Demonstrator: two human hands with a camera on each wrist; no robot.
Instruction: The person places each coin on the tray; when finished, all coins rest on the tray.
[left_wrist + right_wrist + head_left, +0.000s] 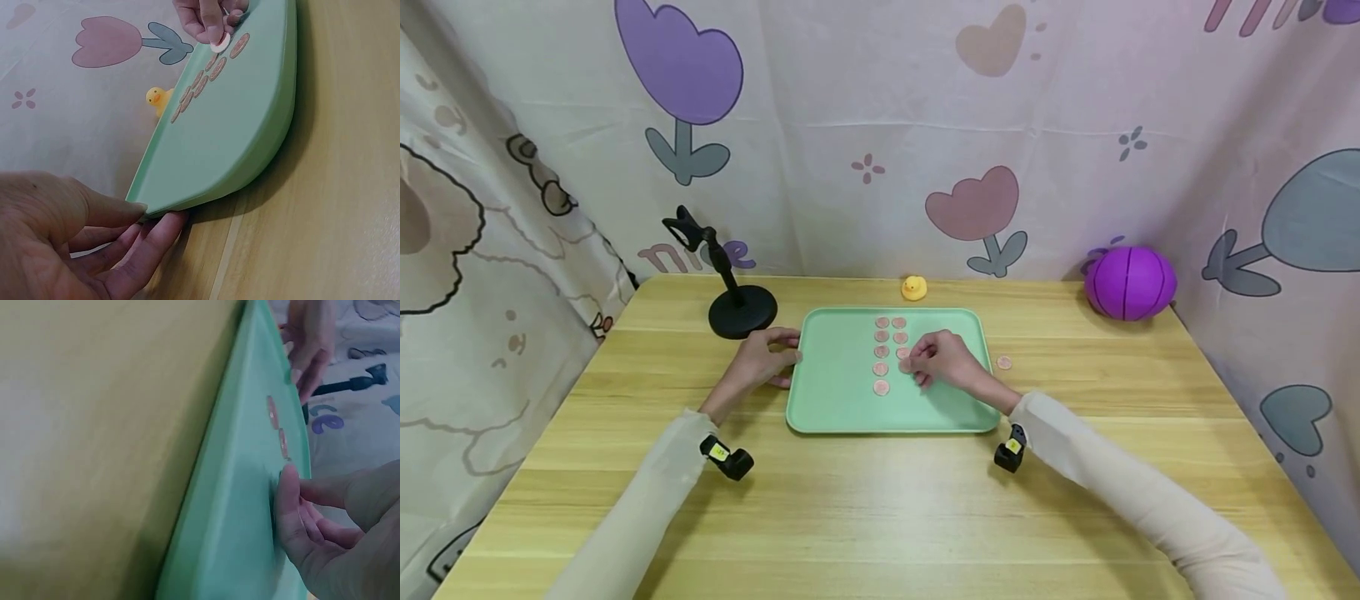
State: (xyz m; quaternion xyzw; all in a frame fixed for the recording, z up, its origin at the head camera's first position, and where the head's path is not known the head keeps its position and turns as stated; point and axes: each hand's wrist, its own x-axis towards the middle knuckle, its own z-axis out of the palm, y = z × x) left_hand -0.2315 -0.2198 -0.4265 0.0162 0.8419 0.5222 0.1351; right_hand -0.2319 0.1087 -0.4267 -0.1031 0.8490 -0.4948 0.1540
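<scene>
A mint-green tray point(831, 408) lies on the table with two columns of copper-coloured coins point(881, 368) on it, the left column longer than the right. My left hand point(760, 357) grips the tray's left edge; in the left wrist view the thumb is on the rim and the fingers curl below it. Over the tray, my right hand point(942, 358) pinches a coin point(220, 42) between thumb and fingertips, at the near end of the right column. In the right wrist view those fingertips point(289, 478) are close to the tray surface, and the coin is hidden.
One loose coin point(1004, 362) lies on the wooden table right of the tray. Behind the tray sits a small yellow rubber duck point(913, 287). A black stand point(741, 312) is at back left, a purple ball point(1131, 283) at back right. A patterned curtain point(820, 125) hangs behind.
</scene>
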